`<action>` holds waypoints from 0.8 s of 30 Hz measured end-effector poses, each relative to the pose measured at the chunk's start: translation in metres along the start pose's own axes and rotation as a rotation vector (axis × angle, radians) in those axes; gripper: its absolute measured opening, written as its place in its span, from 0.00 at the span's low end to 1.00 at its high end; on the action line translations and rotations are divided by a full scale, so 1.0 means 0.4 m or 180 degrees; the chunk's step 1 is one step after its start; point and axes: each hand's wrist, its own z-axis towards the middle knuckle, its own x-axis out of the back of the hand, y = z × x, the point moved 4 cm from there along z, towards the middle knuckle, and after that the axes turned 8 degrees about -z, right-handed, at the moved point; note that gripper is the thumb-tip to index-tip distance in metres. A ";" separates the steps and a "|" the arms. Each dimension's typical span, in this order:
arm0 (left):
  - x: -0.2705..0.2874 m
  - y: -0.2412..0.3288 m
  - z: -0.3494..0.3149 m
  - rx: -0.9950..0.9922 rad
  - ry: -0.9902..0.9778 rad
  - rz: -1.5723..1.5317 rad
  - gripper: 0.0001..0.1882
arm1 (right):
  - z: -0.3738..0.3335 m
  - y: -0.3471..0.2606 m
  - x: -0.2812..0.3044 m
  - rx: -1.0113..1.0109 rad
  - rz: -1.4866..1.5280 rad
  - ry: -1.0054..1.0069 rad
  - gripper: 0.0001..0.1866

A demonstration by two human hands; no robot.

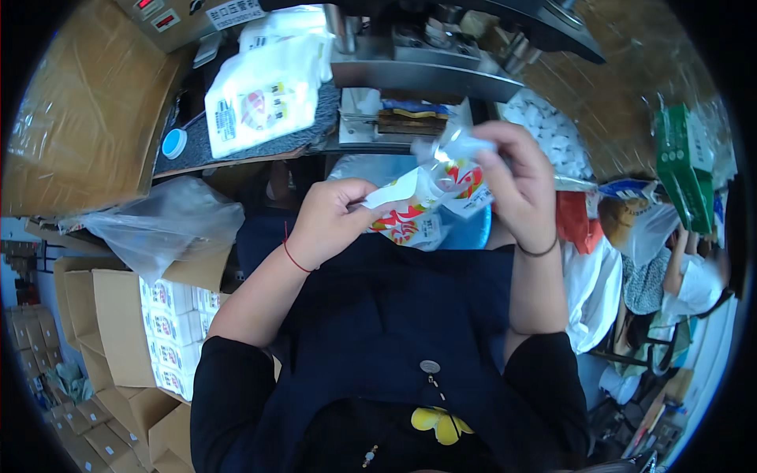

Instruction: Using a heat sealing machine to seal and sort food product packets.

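Note:
In front of my chest I hold a printed plastic pouch [406, 213], white and clear with red and yellow patterns. My left hand [323, 219] pinches its lower left side between thumb and fingers. At the upper right end, my right hand [520, 185] is closed on a shiny, translucent part of the same plastic; slight blur hides exactly how its fingertips grip. Beneath the pouch, partly covered by it, is a blue tub [476, 232]. Just beyond my hands stands a metal bench machine [426, 75].
A stack of white printed pouches [264, 106] lies on a grey mat, near a blue round lid [174, 143]. Small white plastic pieces [540, 130] are heaped at right. An open carton [122, 327] holds white packages [169, 335]; clear film [169, 225] drapes above. A green box [683, 169] stands far right.

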 end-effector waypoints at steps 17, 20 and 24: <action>-0.080 -0.036 0.109 0.1155 -0.0506 -0.2965 0.14 | 0.009 0.267 0.196 -0.0886 -0.3520 -0.0600 0.15; -0.054 -0.043 0.143 0.1187 -0.0497 -0.3083 0.18 | 0.014 0.315 0.163 -0.0894 -0.3463 -0.0466 0.11; 0.067 -0.081 0.122 -0.0113 0.1118 -0.0585 0.16 | 0.005 0.308 0.156 -0.1052 -0.3339 -0.0308 0.07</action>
